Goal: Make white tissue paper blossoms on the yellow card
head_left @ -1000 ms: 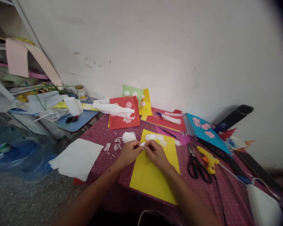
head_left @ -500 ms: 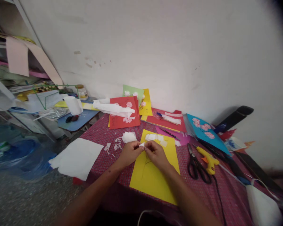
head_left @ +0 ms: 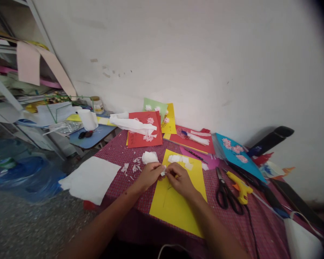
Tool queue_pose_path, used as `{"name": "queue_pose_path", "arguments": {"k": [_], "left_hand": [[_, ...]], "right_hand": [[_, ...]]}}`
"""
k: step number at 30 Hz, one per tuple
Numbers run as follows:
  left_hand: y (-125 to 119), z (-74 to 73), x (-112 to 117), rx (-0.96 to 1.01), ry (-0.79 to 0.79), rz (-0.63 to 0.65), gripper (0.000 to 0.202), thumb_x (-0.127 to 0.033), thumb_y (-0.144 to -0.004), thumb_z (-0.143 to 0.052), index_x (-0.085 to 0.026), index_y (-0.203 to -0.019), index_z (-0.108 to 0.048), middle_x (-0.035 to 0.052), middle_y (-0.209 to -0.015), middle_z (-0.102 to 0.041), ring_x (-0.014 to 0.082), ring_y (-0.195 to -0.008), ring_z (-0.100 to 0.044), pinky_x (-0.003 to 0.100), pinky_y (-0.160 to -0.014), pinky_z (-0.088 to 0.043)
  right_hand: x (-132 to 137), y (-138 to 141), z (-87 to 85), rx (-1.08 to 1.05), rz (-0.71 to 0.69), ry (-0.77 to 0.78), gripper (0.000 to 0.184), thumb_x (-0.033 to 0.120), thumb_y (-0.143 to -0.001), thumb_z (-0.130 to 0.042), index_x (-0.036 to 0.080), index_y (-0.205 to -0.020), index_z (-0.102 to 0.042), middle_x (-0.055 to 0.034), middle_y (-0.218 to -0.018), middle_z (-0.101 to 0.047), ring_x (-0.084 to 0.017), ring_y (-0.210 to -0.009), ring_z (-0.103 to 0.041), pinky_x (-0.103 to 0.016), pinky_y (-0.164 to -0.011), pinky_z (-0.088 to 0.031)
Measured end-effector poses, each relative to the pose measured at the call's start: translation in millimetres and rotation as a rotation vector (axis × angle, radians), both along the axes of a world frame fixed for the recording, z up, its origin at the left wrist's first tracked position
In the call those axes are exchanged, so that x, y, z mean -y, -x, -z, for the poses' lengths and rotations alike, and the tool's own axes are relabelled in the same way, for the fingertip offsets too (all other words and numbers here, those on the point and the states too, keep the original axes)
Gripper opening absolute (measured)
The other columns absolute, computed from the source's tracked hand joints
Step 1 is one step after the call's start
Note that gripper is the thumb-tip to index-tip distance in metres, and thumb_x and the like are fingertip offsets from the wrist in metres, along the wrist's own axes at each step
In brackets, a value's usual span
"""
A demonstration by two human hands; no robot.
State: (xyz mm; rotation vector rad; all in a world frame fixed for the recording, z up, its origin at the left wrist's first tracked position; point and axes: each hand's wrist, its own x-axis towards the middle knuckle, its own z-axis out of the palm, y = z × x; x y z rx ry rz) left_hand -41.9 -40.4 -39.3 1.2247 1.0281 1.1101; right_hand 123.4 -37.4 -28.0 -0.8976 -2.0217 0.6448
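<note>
My left hand (head_left: pixel 152 174) pinches a small piece of white tissue paper (head_left: pixel 163 172) between thumb and fingers. My right hand (head_left: pixel 180 180) is closed at the other side of the same piece, its fingertips pressed together. Both hands are over a yellow sheet of paper (head_left: pixel 175 216) with a thin drawn stem on it. Small white paper squares (head_left: pixel 178 158) lie along the sheet's upper part. Just beyond my left hand is a stack of white tissue pieces (head_left: pixel 149 157), with torn white scraps (head_left: pixel 135 167) scattered to its left.
At the right lie black-handled scissors (head_left: pixel 226 196) and a yellow glue gun (head_left: pixel 240 187) with its cord. Red cards with paper flowers (head_left: pixel 144 138) and a blue card (head_left: pixel 230 149) rest at the back by the wall. A large white sheet (head_left: pixel 93 178) overhangs the left edge.
The white tissue piece has been turned between my fingertips and now hangs lower. My hands stay at nearly the same place; the view has shifted slightly left.
</note>
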Motion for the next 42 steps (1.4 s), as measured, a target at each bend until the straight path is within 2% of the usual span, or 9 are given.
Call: {"name": "queue_pose_path", "arguments": {"k": [8,13,18,21,25,28,34,38,42], "left_hand": [[0.4,1.5,-2.9,0.163,0.056,-0.143,0.030,-0.044,-0.077,-0.058,-0.014,-0.075,-0.061,0.0011,-0.066,-0.060,0.0122,-0.056,-0.057,0.024,-0.051,-0.047],[12.0,-0.8,6.1,0.209,0.054,-0.172,0.030,-0.044,-0.078,-0.058,-0.014,-0.075,-0.062,0.0017,-0.063,-0.061,0.0130,-0.053,-0.058,0.024,-0.050,-0.046],[38.6,1.1,20.4,0.283,0.023,-0.394,0.031,-0.045,-0.078,-0.058,-0.014,-0.082,-0.064,0.0038,-0.070,-0.064,0.0142,-0.056,-0.060,0.025,-0.052,-0.049],[47.4,3.1,25.0,0.346,0.029,-0.482,0.030,-0.045,-0.078,-0.059,-0.015,-0.082,-0.063,0.0021,-0.070,-0.063,0.0136,-0.056,-0.060,0.025,-0.052,-0.050],[44.9,2.8,26.9,0.334,0.043,-0.442,0.028,-0.044,-0.077,-0.060,-0.016,-0.078,-0.062,0.0013,-0.066,-0.061,0.0134,-0.055,-0.060,0.024,-0.051,-0.049],[35.0,0.0,26.2,0.327,0.071,-0.388,0.028,-0.043,-0.076,-0.061,-0.015,-0.081,-0.064,0.0020,-0.067,-0.062,0.0139,-0.057,-0.060,0.024,-0.051,-0.049],[6.4,-5.1,22.0,0.311,0.049,-0.246,0.030,-0.043,-0.078,-0.061,-0.013,-0.083,-0.065,0.0039,-0.072,-0.063,0.0133,-0.060,-0.060,0.023,-0.053,-0.049],[-4.4,-2.7,20.0,0.214,-0.011,-0.210,0.031,-0.043,-0.080,-0.060,-0.013,-0.082,-0.064,0.0041,-0.074,-0.063,0.0124,-0.061,-0.058,0.022,-0.054,-0.048],[-4.7,0.0,20.9,0.132,-0.049,-0.206,0.029,-0.042,-0.081,-0.058,-0.014,-0.084,-0.066,0.0037,-0.076,-0.063,0.0118,-0.061,-0.056,0.022,-0.055,-0.048]], "right_hand": [[3.2,-4.3,-7.4,-0.188,0.024,0.069,0.006,0.024,-0.082,-0.059,0.021,-0.076,-0.060,-0.0077,-0.093,-0.061,-0.022,-0.091,-0.056,-0.036,-0.083,-0.043],[-9.6,1.2,-7.4,-0.404,0.179,0.365,0.012,0.030,-0.080,-0.060,0.020,-0.077,-0.055,0.0016,-0.061,-0.054,-0.013,-0.055,-0.050,-0.026,-0.056,-0.042],[-42.4,33.1,-10.3,-0.083,0.239,0.524,0.009,0.028,-0.074,-0.056,0.018,-0.076,-0.056,0.0041,-0.052,-0.053,-0.011,-0.043,-0.046,-0.022,-0.044,-0.036],[-61.2,56.0,-9.2,0.005,0.253,0.501,0.003,0.020,-0.068,-0.057,0.018,-0.067,-0.058,0.0033,-0.047,-0.053,-0.012,-0.043,-0.047,-0.023,-0.045,-0.035],[-66.0,64.8,-11.6,0.044,0.348,0.358,0.003,0.015,-0.065,-0.060,0.018,-0.067,-0.059,-0.0004,-0.062,-0.060,-0.015,-0.059,-0.053,-0.024,-0.054,-0.037],[-47.2,52.9,-16.0,0.055,0.381,0.129,0.007,0.021,-0.076,-0.056,0.018,-0.077,-0.062,-0.0023,-0.074,-0.063,-0.016,-0.068,-0.055,-0.026,-0.061,-0.040],[1.7,26.7,-9.2,-0.052,0.209,-0.076,0.009,0.022,-0.084,-0.054,0.019,-0.089,-0.061,-0.0034,-0.082,-0.059,-0.014,-0.066,-0.053,-0.027,-0.062,-0.044],[8.9,20.9,-0.1,-0.148,0.218,-0.113,0.010,0.021,-0.083,-0.055,0.019,-0.093,-0.057,-0.0030,-0.082,-0.054,-0.013,-0.063,-0.050,-0.027,-0.059,-0.044],[12.5,19.9,-4.2,-0.154,0.147,-0.078,0.008,0.022,-0.084,-0.056,0.019,-0.091,-0.057,-0.0024,-0.080,-0.054,-0.014,-0.064,-0.051,-0.028,-0.060,-0.044]]}}
